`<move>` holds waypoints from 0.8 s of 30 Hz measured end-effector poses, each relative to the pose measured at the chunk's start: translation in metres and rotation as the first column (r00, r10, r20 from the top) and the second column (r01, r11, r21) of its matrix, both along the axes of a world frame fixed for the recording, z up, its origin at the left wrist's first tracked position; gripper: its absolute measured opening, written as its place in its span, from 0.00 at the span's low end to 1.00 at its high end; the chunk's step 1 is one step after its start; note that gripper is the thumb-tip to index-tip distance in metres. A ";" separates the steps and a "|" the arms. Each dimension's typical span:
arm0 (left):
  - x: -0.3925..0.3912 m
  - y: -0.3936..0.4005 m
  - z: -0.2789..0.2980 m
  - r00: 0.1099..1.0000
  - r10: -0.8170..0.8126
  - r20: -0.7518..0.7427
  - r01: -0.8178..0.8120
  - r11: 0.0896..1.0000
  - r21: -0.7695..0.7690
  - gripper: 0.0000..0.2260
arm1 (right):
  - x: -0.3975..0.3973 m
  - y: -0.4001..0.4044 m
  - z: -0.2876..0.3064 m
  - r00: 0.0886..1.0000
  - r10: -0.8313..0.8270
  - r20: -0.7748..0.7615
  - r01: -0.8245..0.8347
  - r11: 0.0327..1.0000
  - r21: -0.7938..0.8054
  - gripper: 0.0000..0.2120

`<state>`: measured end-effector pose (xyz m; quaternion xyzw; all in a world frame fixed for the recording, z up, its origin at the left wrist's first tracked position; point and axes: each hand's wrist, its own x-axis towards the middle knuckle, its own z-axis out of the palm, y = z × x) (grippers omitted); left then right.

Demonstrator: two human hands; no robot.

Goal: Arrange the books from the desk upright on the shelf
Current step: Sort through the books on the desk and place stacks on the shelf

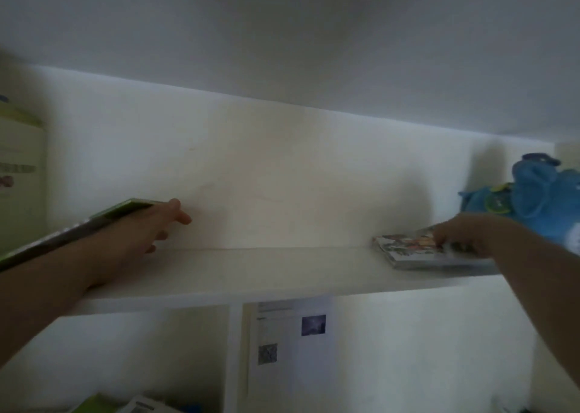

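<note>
While both arms reach over the white shelf (pixel 251 274), each hand handles a book that is not yet upright.

At the left of the frame, the left hand (pixel 150 227) has a green-edged book (pixel 103 219) lying along the forearm, tilted, its long axis running from the lower left up toward the fingers (pixel 183 216); the thumb side seems pressed to its far end, but whether the grip is truly closed on it I cannot tell through the blur. At mid-frame the shelf board is bare. At the right, the right hand (pixel 461 234) curls its fingers down onto a colourful book (pixel 408 248) lying flat on the shelf, long axis along the shelf edge, directly under that grip. A blue plush toy (pixel 533 193) sits just behind. Judging by this, the flat book needs tipping up onto its edge.
</note>
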<state>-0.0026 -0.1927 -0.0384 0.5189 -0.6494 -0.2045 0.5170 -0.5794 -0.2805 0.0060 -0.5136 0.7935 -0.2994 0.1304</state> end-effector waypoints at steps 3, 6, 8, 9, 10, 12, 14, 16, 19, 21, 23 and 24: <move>0.001 -0.006 -0.004 1.000 0.025 -0.017 -0.026 0.998 -0.061 0.23 | 0.009 -0.004 0.009 0.940 0.062 -0.336 -0.017 0.991 0.136 0.08; 0.003 -0.016 -0.005 0.998 0.054 -0.041 -0.057 0.997 -0.056 0.21 | 0.008 -0.010 0.007 0.855 0.165 -0.491 -0.087 0.980 0.178 0.09; 0.007 -0.023 -0.006 0.997 0.071 -0.038 -0.072 0.997 -0.035 0.21 | 0.008 -0.014 0.004 0.845 0.183 -0.503 -0.108 0.979 0.174 0.16; 0.009 -0.026 -0.007 0.997 0.077 -0.029 -0.078 0.997 -0.029 0.22 | 0.014 -0.009 0.004 0.848 0.175 -0.500 -0.141 0.984 0.104 0.17; 0.012 -0.029 -0.008 0.997 0.081 -0.017 -0.082 0.996 -0.029 0.21 | 0.019 -0.008 0.002 0.826 0.168 -0.537 -0.188 0.982 0.018 0.17; 0.016 -0.035 -0.010 0.996 0.083 0.016 -0.083 0.996 -0.033 0.21 | 0.035 -0.002 -0.007 0.833 0.234 -0.502 -0.311 0.948 -0.074 0.24; 0.018 -0.036 -0.010 0.996 0.078 0.049 -0.076 0.996 -0.035 0.20 | 0.061 0.011 -0.021 0.798 0.418 -0.435 -0.407 0.905 0.122 0.36; 0.016 -0.030 -0.007 0.989 0.087 0.121 -0.083 0.996 -0.035 0.18 | 0.072 0.013 -0.031 0.734 0.521 -0.434 -0.443 0.853 0.276 0.36; -0.002 -0.008 -0.002 0.922 0.163 0.352 -0.133 0.985 -0.110 0.20 | 0.081 0.023 -0.031 0.697 0.470 -0.541 -0.369 0.883 0.291 0.35; -0.023 0.006 0.002 0.800 0.228 0.556 -0.170 0.973 -0.155 0.16 | 0.104 0.032 -0.026 0.611 0.306 -0.730 -0.240 0.950 0.197 0.33; -0.039 0.014 0.005 0.644 0.269 0.716 -0.163 0.963 -0.215 0.15 | 0.153 0.049 -0.027 0.532 0.265 -0.804 -0.348 0.934 0.077 0.25; -0.042 0.015 0.005 0.590 0.288 0.755 -0.169 0.958 -0.234 0.16 | 0.185 0.059 -0.029 0.536 0.359 -0.764 -0.503 0.863 0.053 0.26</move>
